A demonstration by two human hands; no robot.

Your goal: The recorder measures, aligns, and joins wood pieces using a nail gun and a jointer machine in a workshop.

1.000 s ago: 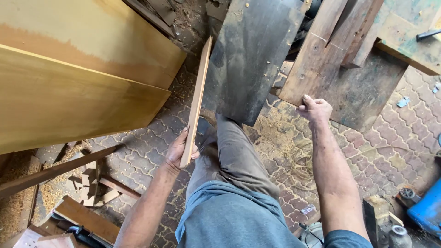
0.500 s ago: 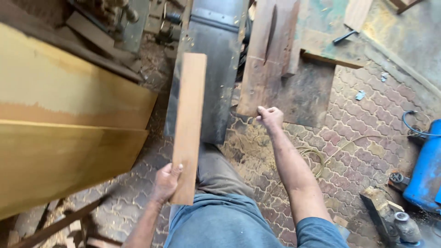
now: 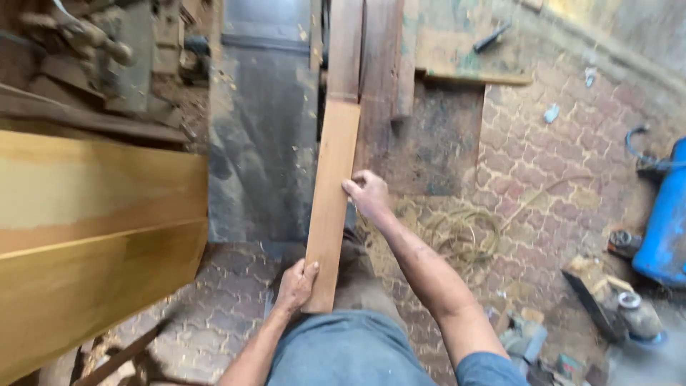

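A long narrow wooden board lies lengthwise along the right edge of a dark metal machine table, its far end butting against other planks. My left hand grips the board's near end. Against the right edge of the board, about halfway along, rests my right hand, fingers curled on the wood. My grey trouser leg shows under the board's near end.
Large yellow-brown panels lean at the left. Machine parts sit at the top left. The paved floor carries sawdust, a coil of cable, a blue drum and a small power tool at the right.
The board has swung from my left side over to the machine table's right edge. My right hand, free before, now rests on the board. The view has shifted left and closer.
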